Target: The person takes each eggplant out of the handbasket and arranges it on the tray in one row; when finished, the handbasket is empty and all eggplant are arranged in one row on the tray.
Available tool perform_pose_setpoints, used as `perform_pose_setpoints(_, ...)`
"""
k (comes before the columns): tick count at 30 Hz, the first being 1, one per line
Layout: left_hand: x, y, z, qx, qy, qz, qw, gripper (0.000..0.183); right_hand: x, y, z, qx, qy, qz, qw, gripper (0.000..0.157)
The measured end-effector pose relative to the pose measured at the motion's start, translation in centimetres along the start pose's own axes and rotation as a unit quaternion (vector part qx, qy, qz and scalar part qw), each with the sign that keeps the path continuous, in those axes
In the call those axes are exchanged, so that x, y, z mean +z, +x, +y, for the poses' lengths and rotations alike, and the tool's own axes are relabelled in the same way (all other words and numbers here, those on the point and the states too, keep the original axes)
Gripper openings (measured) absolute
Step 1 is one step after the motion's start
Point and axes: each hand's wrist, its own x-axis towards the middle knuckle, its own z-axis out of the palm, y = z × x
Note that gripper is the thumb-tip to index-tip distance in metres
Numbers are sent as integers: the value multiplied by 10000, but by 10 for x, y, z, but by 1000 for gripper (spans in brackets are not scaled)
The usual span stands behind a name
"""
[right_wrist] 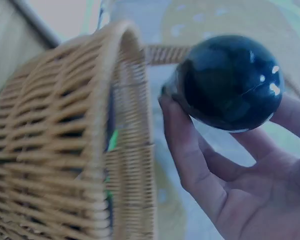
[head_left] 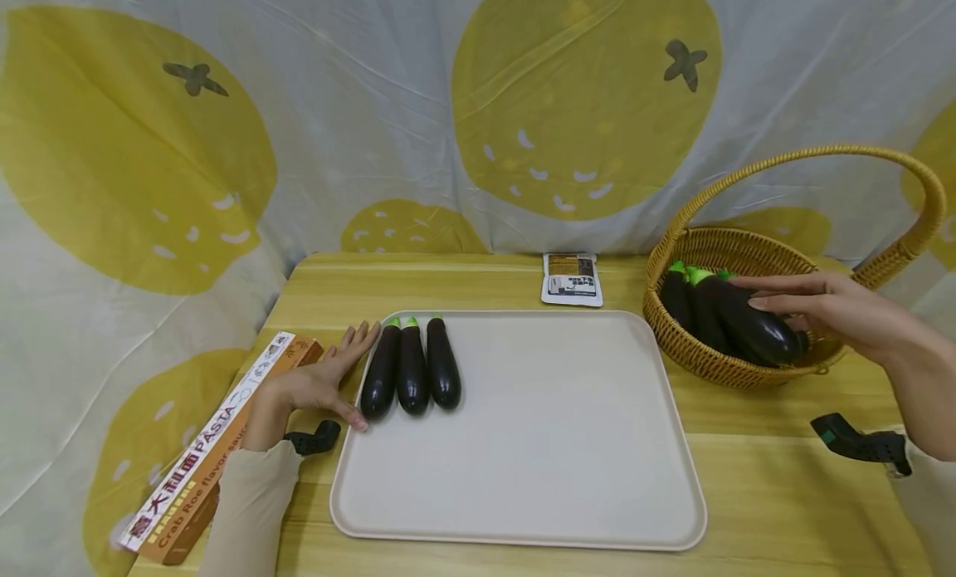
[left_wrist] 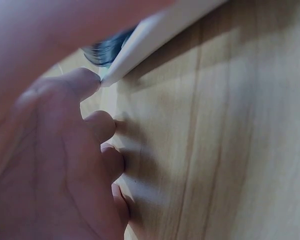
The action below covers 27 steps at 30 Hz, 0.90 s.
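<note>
My right hand [head_left: 851,310] grips a dark purple eggplant [head_left: 754,324] over the wicker basket [head_left: 724,368], fingers along one side and thumb on the other. In the right wrist view the rounded end of this eggplant [right_wrist: 232,82] shows beside the basket rim. More eggplants [head_left: 675,299] with green caps lie inside the basket, partly hidden. At the left edge of the white tray [head_left: 553,427], my left hand [head_left: 317,384] rests with fingers spread, a fingertip against the rim. Three eggplants [head_left: 413,369] lie side by side on the tray's upper left.
A long pasta box [head_left: 217,444] lies slanted left of the tray, under the left forearm. Behind the tray is a small printed packet [head_left: 571,280]. The basket's tall handle [head_left: 807,154] arches above it. A lemon-patterned cloth [head_left: 358,129] hangs behind the wooden table [head_left: 777,494].
</note>
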Motion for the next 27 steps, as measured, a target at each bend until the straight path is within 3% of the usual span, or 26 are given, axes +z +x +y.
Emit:
perform_pose_setpoints(7, 2, -2, -3, -7, -11, 3, 10000, 147, 15, -14, -18, -474, -174, -456, 9977, 41)
perform_pose_setpoints(13, 2, -2, -5, 10, 94, 27, 10000, 148, 46, -11, -53, -919, 233, -829, 9920, 43)
perform_pose_setpoints(16, 1, -2, -4, -1, 150, 36, 9999, 148, 69, -3, -76, -829, 572, -969, 9902, 45)
perform_pose_setpoints(20, -1, -2, -3, -6, 184, 46, 9998, 148, 108, 16, -100, -569, 910, -826, 9908, 48)
perform_pose_setpoints(27, 0, 0, -4, 46, 155, 22, 9999, 148, 165, 53, -124, -358, 1606, -760, 9834, 54)
